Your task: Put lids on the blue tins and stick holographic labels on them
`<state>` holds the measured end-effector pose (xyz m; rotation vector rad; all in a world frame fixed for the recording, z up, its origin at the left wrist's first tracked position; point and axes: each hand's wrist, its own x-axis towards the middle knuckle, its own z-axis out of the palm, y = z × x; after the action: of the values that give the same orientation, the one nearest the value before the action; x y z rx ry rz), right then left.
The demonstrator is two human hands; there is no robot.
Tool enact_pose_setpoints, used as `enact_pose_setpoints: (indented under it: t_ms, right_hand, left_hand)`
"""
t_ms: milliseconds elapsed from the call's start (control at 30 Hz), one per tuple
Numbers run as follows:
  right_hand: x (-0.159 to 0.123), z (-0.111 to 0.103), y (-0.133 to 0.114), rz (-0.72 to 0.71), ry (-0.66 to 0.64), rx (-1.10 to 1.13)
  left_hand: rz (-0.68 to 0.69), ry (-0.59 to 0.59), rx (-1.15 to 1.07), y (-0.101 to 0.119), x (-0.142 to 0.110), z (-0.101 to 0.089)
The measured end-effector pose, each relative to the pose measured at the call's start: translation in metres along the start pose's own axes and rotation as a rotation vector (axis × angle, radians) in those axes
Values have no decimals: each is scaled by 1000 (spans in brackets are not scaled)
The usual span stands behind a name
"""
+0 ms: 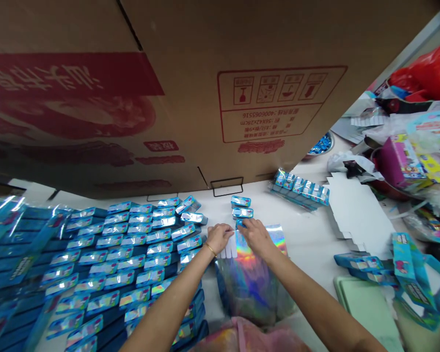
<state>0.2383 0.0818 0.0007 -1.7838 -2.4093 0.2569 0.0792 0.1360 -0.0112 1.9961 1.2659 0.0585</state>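
Observation:
My left hand has its fingers bent together at the top edge of some white slotted pieces; what lies in its fingertips is too small to make out. My right hand is closed on a small blue box, mostly covered by the fingers. Just beyond it, a blue box with a shiny label and another blue box stand in a line. Beneath both hands lies a shiny rainbow-coloured bag, close to my body.
Many blue boxes stand in rows on the left. A large cardboard carton walls off the back. At right are a wrapped row of blue boxes, white card, a green tray lid and a bowl of blue packets.

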Motion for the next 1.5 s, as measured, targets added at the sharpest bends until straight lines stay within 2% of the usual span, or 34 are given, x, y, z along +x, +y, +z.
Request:
enact_pose_setpoints:
  t_ms: [167,233,300,367,500,567,633,700,767,867,933,1100,1233,1333,1500]
  right_hand:
    - [-24,28,-2,-127,73,-24]
    - [-35,30,-6,-108,114,34]
    - [-44,23,-13,-20,138,156]
    - [-49,8,-21,105,135,400]
    - [-42,-19,-24,444,152,1109]
    - [-34,-23,-19,632,199,1371]
    - [-25,-20,-12,780,236,1533]
    - [-18,-14,-8,878,267,1619]
    - [-14,-7,-7,935,292,1662]
    - [-12,5,-9,996,333,1649]
    - [-11,14,-10,1003,395,1554]
    - [-7,31,-14,894,543,967]
    - [-2,34,-19,866,558,601]
    - [1,36,-21,859,551,473]
    - [0,37,-20,847,478,332]
  left_hand:
    - [-102,-43,-71,4,0,13]
    - [-114,-48,-75,7,-4,18]
    - [-98,-22,-24,11,-12,24]
    - [-56,22,56,13,-20,28]
    - [4,79,96,11,-31,31]
    - [-3,126,-59,10,-29,29]
    - [-56,181,-370,10,-25,26]
    - [-159,207,-735,12,-20,24]
    - [-255,212,-971,15,-16,22]
    - [-287,222,-1062,16,-10,22]
    - [-277,253,-1074,14,-4,23]
    - [-256,328,-967,2,17,25]
    - [-274,380,-800,-8,32,28]
    - [-248,371,-766,-11,37,33]
    - [-245,347,-835,-12,39,39]
